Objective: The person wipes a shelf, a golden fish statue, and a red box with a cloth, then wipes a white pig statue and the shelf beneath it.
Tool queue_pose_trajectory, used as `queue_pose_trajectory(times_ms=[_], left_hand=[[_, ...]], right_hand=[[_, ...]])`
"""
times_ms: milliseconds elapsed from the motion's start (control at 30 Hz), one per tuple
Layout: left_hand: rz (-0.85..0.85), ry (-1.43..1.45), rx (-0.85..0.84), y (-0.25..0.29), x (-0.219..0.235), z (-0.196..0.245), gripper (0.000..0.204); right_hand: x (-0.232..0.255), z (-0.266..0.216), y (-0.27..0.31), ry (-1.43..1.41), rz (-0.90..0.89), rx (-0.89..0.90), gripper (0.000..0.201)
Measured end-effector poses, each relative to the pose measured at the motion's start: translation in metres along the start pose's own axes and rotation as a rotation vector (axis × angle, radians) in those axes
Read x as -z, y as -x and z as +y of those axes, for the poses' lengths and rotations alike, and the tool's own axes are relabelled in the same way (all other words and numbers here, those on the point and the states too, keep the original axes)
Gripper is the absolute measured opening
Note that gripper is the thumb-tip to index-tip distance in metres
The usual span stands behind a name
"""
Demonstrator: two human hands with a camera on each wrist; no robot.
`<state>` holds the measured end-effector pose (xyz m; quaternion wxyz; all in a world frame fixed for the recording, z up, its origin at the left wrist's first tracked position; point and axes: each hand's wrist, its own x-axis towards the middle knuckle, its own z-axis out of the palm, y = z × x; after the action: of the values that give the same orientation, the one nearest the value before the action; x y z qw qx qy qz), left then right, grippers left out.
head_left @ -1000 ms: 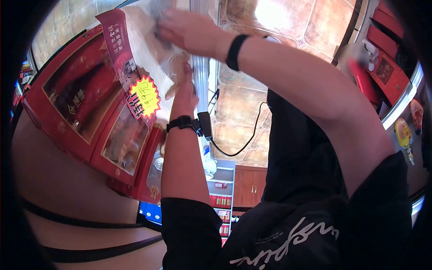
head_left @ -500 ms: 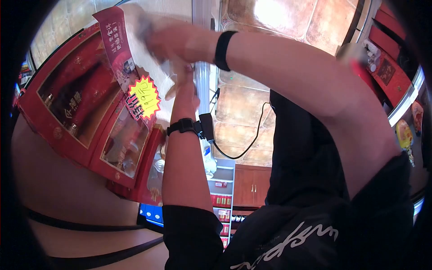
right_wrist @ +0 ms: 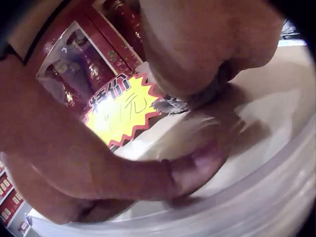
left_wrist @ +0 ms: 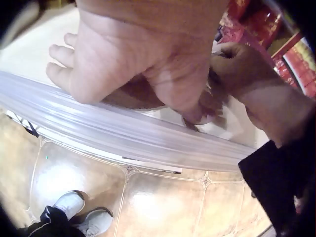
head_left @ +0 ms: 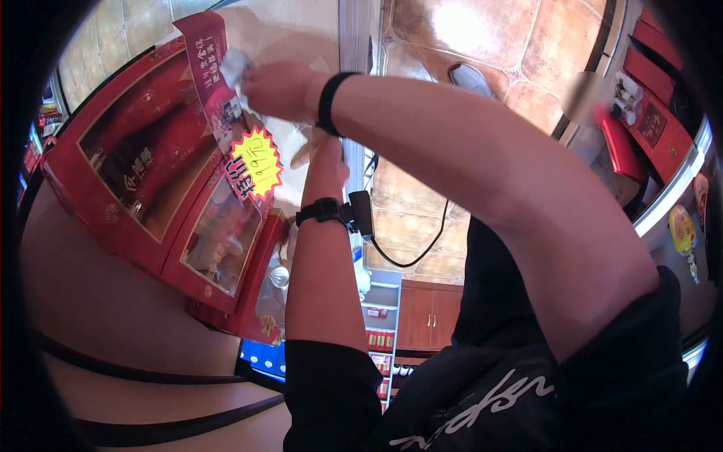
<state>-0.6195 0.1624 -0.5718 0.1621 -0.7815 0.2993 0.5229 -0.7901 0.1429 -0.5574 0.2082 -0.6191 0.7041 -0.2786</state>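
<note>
A crumpled grey cloth [head_left: 235,68] is pinched in the R hand [head_left: 280,90], low over the pale table [head_left: 305,41], just beside the purple leaflet [head_left: 205,56]; in the R wrist view it looks to be against the top, tho full contact can't be told. It's bunched under the fingers prob. so pressure can be put on w/o the cloth slipping. The L hand [head_left: 328,160] is rested on the table nr the clear edge strip [left_wrist: 123,133], fingers apart & thumb stretched out, nothing seen gripped; prob. placed there as a brace, b/c the R arm is reached across it. Its fingers are mostly hidden by the R hand in the head view. The way is narrowed on one side by the leaflet & yellow price tag [head_left: 257,164], both set against the red gift boxes [head_left: 128,169] & jutting over the table, so they could be caught. A cable [head_left: 407,264] is hung from the L wrist, over the tiled floor [head_left: 422,181]; stocked shelves [head_left: 382,313] are seen beyond.
</note>
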Motion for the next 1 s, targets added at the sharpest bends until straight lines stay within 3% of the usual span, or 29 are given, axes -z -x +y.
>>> queue_pose_trajectory(times_ms=[33, 133, 200, 267, 367, 433, 467, 567, 600, 633, 700, 800, 900, 1000], left_hand=[[0.037, -0.019, 0.037, -0.011, 0.003, -0.005, 0.062], [0.118, -0.237, 0.082, -0.013, 0.003, -0.002, 0.07], [0.026, -0.228, -0.056, 0.023, -0.002, 0.006, 0.073], [-0.051, -0.201, -0.144, 0.027, -0.003, 0.006, 0.079], [-0.092, -0.152, -0.151, 0.033, -0.006, 0.012, 0.083], [-0.137, -0.147, -0.162, 0.015, 0.002, 0.006, 0.086], [-0.149, -0.143, -0.186, 0.001, 0.006, 0.002, 0.087], [-0.134, -0.129, -0.241, -0.001, 0.003, 0.001, 0.086], [-0.118, -0.126, -0.248, 0.002, 0.002, -0.001, 0.086], [-0.103, -0.121, -0.245, 0.009, -0.001, -0.001, 0.084], [-0.109, -0.14, -0.215, 0.006, 0.004, -0.001, 0.081], [-0.155, -0.163, -0.146, -0.014, 0.014, -0.005, 0.08], [-0.091, -0.135, -0.15, 0.003, 0.004, 0.005, 0.083], [0.01, -0.154, -0.185, 0.009, -0.003, 0.004, 0.088]], right_hand=[[-0.007, -0.006, -0.001, -0.037, -0.049, 0.021, 0.021], [-0.018, 0.003, 0.008, -0.09, -0.115, 0.111, 0.024], [-0.012, 0.02, 0.028, -0.108, -0.141, 0.15, 0.02], [0.026, 0.039, 0.06, 0.03, -0.142, 0.297, 0.019], [0.07, 0.075, 0.049, 0.015, -0.267, 0.271, 0.02], [0.08, 0.09, 0.025, 0.138, -0.207, 0.177, 0.018], [0.077, 0.089, 0.012, 0.216, -0.128, 0.046, 0.018], [0.06, 0.067, 0.001, -0.013, 0.293, -0.217, 0.02], [0.049, 0.053, -0.002, 0.038, 0.339, -0.285, 0.017], [0.038, 0.042, -0.004, 0.003, 0.264, -0.278, 0.016], [0.022, 0.024, -0.005, -0.064, 0.115, -0.261, 0.014], [0.01, 0.016, 0.039, -0.148, 0.047, -0.025, 0.017], [0.017, 0.044, 0.089, -0.02, 0.211, 0.306, 0.016], [0.061, 0.062, 0.098, 0.039, -0.068, 0.24, 0.016]])
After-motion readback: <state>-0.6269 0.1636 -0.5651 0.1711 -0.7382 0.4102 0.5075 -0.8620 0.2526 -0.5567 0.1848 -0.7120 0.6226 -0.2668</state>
